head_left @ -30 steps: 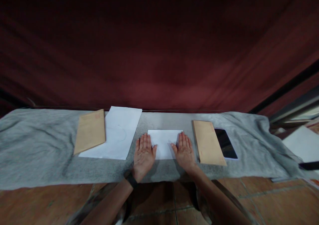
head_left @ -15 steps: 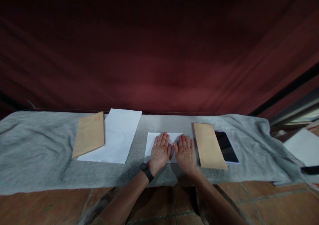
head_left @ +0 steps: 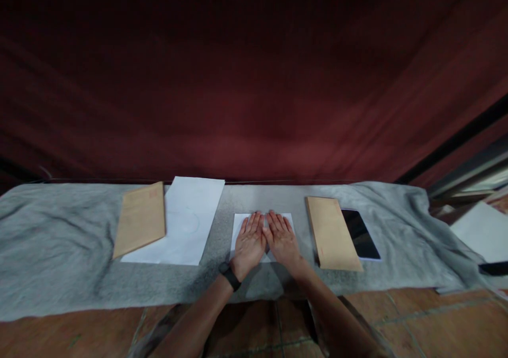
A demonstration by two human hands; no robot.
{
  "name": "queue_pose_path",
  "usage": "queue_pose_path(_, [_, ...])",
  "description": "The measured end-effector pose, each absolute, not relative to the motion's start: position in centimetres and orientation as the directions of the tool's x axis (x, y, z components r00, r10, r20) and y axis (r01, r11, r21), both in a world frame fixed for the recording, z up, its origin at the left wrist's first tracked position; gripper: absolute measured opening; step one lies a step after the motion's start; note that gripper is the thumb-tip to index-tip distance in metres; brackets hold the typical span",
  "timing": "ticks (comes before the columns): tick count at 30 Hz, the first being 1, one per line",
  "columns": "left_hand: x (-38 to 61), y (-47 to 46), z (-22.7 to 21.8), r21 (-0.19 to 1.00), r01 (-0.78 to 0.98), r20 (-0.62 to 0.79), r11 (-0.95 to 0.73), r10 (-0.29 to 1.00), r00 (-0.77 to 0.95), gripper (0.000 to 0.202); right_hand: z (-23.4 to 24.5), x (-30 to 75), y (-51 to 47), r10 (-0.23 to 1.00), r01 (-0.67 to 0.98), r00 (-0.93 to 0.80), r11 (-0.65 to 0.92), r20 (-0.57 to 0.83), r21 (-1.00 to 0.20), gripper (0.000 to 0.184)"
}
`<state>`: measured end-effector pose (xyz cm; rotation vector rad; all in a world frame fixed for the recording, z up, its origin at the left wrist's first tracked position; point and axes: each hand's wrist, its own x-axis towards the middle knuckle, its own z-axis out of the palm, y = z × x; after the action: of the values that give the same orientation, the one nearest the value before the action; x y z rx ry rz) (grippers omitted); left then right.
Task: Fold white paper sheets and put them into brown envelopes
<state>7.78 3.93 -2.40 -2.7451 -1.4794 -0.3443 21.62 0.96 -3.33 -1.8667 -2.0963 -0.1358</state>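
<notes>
A small white sheet of paper (head_left: pixel 237 227) lies on the grey cloth straight in front of me. My left hand (head_left: pixel 250 241) rests flat on it, fingers stretched out, with a black watch on the wrist. Beside it my right hand (head_left: pixel 282 240) is also laid flat on the paper, and the two hands nearly touch at the thumbs. Both palms cover the middle of the sheet, so only its edges and corners show. Neither hand grips anything.
To the left, a brown envelope (head_left: pixel 141 215) overlaps larger white paper (head_left: pixel 190 215). On the right, a stack of brown envelopes (head_left: pixel 333 233) partly covers a dark-screened tablet (head_left: pixel 361 233). Grey cloth (head_left: pixel 59 241) drapes the surface, with a dark red curtain (head_left: pixel 254 109) behind.
My right hand has slid left across the paper and now lies close against my left hand. The left hand has shifted very little. Envelopes and tablet stay in place.
</notes>
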Motion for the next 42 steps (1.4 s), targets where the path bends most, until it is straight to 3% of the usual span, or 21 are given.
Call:
queue_pose_path(9, [6.3, 4.3, -2.9, 0.103, 0.862, 0.244, -0.497, 0.852, 0.463, 0.055, -4.4, 22.9, 0.5, 0.923, 0.990, -0.016, 0.068, 0.384, -0.122, 0.057])
queue_pose_path(30, [4.2, 4.7, -3.1, 0.111, 0.962, 0.296, -0.250, 0.932, 0.208, 0.062, -5.0, 25.2, -0.3, 0.921, 0.978, 0.176, -0.123, 0.348, -0.169, 0.065])
queue_pose_path(37, [4.0, 4.6, -2.7, 0.172, 0.953, 0.340, -0.248, 0.923, 0.179, 0.062, -4.7, 25.2, -0.3, 0.930, 0.977, 0.179, -0.131, 0.321, -0.166, 0.065])
queue_pose_path(42, [5.2, 2.9, -2.2, 0.147, 0.900, 0.335, -0.411, 0.877, 0.345, 0.060, -4.6, 25.2, -0.4, 0.920, 0.981, 0.167, -0.119, 0.353, -0.154, 0.062])
